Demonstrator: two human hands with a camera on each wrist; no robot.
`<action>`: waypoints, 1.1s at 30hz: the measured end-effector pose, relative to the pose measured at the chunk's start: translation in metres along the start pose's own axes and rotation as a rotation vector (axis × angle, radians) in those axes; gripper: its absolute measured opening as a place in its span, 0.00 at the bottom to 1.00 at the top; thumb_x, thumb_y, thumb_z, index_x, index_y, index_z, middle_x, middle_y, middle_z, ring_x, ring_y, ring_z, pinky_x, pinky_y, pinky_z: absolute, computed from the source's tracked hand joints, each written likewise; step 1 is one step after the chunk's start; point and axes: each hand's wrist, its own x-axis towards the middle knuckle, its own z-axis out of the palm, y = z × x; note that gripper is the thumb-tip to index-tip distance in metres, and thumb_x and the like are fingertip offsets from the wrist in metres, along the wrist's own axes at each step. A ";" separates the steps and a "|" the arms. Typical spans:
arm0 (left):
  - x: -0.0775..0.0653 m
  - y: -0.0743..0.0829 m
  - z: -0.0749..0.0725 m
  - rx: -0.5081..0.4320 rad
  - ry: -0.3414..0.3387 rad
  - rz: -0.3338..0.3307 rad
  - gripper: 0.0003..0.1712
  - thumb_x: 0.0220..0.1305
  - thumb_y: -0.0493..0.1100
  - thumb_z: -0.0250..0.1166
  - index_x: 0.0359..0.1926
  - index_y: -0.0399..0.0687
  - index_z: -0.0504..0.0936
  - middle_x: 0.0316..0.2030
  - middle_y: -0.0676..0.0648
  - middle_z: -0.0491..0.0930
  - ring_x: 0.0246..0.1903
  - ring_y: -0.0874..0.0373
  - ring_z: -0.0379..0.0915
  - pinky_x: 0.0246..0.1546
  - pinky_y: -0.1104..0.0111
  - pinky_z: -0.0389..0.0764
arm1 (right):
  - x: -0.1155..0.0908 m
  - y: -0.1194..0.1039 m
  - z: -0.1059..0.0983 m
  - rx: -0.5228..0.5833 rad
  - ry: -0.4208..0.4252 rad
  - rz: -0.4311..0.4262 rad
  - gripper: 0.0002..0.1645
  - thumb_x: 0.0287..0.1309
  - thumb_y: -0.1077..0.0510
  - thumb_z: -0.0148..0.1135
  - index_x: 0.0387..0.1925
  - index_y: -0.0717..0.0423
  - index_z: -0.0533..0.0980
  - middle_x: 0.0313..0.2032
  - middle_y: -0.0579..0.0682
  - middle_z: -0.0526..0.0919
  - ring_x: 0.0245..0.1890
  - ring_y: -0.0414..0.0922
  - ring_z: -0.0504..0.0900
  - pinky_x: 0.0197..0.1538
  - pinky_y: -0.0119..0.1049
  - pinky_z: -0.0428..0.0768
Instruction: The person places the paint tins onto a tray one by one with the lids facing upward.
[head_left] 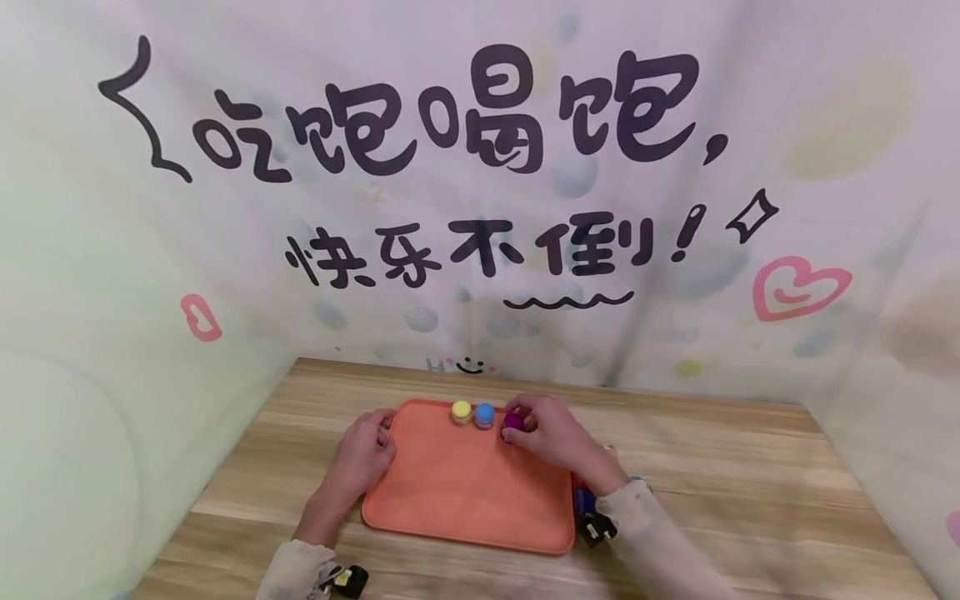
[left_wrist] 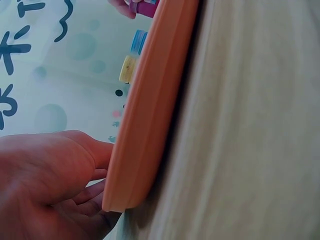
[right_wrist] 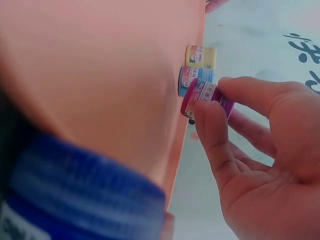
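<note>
My right hand [head_left: 551,433] pinches a small purple-lidded jar [right_wrist: 205,97] between thumb and fingers, at the far edge of an orange tray [head_left: 465,483]. To its left, close beside it on the tray, stands a blue-lidded jar [head_left: 484,416]. A yellow-lidded jar [head_left: 461,412] comes after that, in the same row. Printed labels wrap the jars in the right wrist view. At the tray's left side, my left hand [head_left: 363,454] grips the rim; in the left wrist view its thumb lies against the edge and some fingertips are hidden behind it.
A dark blue jar [right_wrist: 85,185] stands just off the tray's right side, partly hidden by the right forearm in the head view. The wooden table [head_left: 712,483] meets a printed cloth wall [head_left: 675,350] at the back. Wrist cameras [head_left: 596,529] sit near the tray's front corner and front left.
</note>
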 end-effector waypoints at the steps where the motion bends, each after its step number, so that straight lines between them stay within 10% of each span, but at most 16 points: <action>1: 0.000 0.000 0.000 0.000 -0.002 0.000 0.27 0.66 0.29 0.67 0.66 0.32 0.80 0.50 0.39 0.84 0.38 0.57 0.80 0.38 0.67 0.80 | 0.000 -0.001 0.000 -0.012 0.000 -0.003 0.17 0.65 0.54 0.77 0.53 0.52 0.86 0.41 0.45 0.87 0.37 0.42 0.81 0.39 0.34 0.84; 33: -0.002 0.000 -0.001 -0.029 0.001 -0.001 0.27 0.67 0.29 0.66 0.67 0.32 0.80 0.51 0.39 0.83 0.37 0.58 0.79 0.36 0.70 0.79 | 0.002 -0.001 0.006 -0.010 0.081 0.033 0.24 0.69 0.59 0.72 0.63 0.61 0.82 0.53 0.56 0.88 0.45 0.47 0.90 0.51 0.47 0.90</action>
